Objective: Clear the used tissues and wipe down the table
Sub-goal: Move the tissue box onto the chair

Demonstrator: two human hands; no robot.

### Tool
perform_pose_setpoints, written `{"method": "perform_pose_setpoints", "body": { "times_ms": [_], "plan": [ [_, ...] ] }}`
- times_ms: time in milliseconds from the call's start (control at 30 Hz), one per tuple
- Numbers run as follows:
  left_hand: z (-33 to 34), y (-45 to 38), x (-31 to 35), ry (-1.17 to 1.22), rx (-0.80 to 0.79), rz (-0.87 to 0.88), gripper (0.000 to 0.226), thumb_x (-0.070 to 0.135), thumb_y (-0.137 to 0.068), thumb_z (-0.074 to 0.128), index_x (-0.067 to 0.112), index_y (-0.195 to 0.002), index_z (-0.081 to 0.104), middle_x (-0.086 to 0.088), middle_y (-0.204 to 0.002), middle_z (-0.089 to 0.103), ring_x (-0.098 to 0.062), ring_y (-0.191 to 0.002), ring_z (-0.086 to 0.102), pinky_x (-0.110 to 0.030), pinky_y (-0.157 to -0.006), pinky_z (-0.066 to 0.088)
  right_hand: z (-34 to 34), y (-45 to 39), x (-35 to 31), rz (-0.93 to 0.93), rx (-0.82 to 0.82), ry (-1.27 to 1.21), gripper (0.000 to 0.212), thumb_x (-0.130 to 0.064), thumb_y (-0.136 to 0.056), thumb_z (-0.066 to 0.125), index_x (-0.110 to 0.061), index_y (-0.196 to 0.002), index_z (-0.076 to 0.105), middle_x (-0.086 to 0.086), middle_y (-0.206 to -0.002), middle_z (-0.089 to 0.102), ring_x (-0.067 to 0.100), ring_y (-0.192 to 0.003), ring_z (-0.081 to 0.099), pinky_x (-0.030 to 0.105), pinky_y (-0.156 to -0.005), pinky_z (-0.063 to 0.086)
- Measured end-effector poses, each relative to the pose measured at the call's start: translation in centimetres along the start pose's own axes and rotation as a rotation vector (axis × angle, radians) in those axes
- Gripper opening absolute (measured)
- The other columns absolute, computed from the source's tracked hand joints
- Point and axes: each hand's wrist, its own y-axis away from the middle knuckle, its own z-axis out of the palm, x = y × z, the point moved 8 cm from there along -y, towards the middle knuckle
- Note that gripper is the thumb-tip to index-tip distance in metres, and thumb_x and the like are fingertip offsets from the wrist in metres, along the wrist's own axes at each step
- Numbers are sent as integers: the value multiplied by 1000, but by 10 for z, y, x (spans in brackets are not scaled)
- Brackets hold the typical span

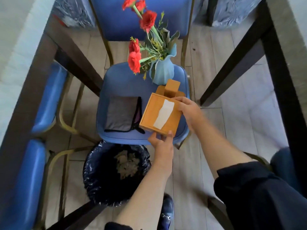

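Head view: both hands on wooden tissue box (pixel 160 113) over blue chair seat (pixel 121 82). Left hand (pixel 162 143) fingers pinched at near corner, right hand (pixel 189 110) fingers closed on far edge. Used tissues (pixel 127 163) in bin (pixel 93 180), below box. Grey cloth (pixel 122 112) just left of box. Likely clearing step; next, setting box down, taking cloth.

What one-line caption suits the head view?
Both hands hold a wooden tissue box above a blue chair seat.

We see a blue vase (pixel 163 72) of red flowers (pixel 134 61) standing at the back of a blue chair (pixel 119 80) seat (a second blue chair (pixel 116 22) stands beyond it).
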Motion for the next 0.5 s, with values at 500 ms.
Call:
{"method": "perform_pose_setpoints", "body": {
  "times_ms": [500],
  "plan": [
    [-31,-27,86,-414,84,268,32,24,-101,43,27,-132,52,9,-126,57,-9,-116,53,-25,-93,42,4,49,13,36,338,35,42,-15,-94,53,-28,-133,43,-18,-114,49,5,-104,50,37,-95,48]
  ]
}}
